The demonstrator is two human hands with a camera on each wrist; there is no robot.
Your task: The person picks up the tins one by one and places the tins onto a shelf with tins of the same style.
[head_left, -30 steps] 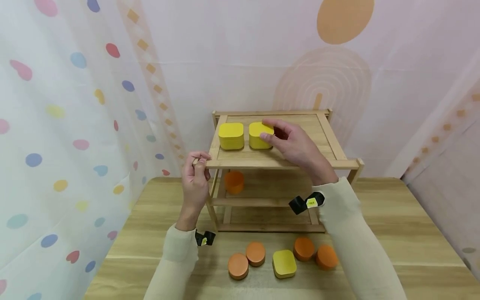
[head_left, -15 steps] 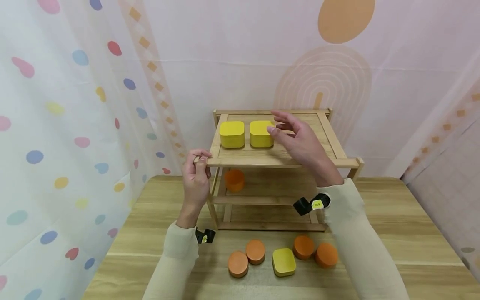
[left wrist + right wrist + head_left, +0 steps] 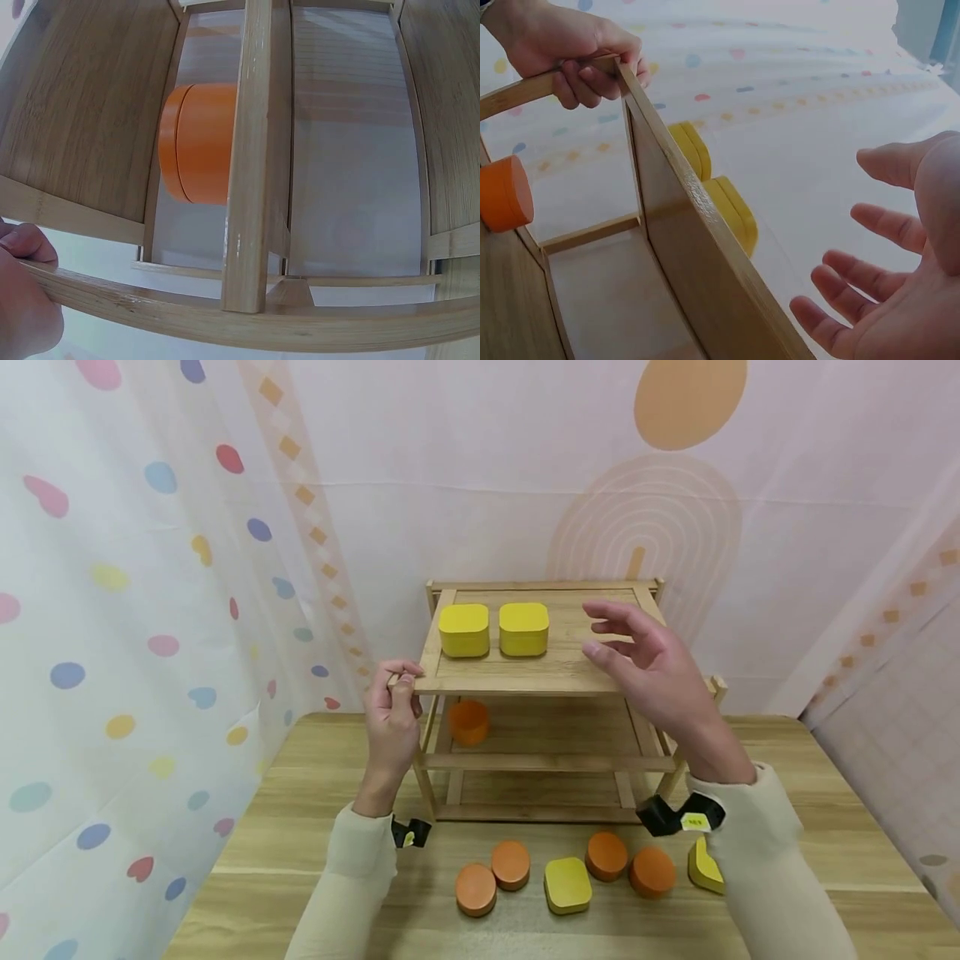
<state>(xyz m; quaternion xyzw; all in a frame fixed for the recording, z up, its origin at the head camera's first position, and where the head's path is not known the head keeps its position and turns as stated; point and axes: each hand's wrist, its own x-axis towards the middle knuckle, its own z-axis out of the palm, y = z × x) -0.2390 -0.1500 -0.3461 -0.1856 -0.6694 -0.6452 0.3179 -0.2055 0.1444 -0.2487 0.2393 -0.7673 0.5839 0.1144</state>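
the right hand (image 3: 660, 677) has drawn off toward the right of the frame, fingers apart and holding nothing, leaving the right yellow box (image 3: 523, 630) standing free at upper centre on the wooden rack (image 3: 517, 684), just beside the left yellow box (image 3: 463, 631). both sit flat, roughly square, with no clear long axis or pointing end; the left hand (image 3: 393, 718) grips the rack's left front corner.

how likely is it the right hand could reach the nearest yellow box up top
Probably yes: the right hand is empty and nothing shows between it and that yellow box on the top shelf.
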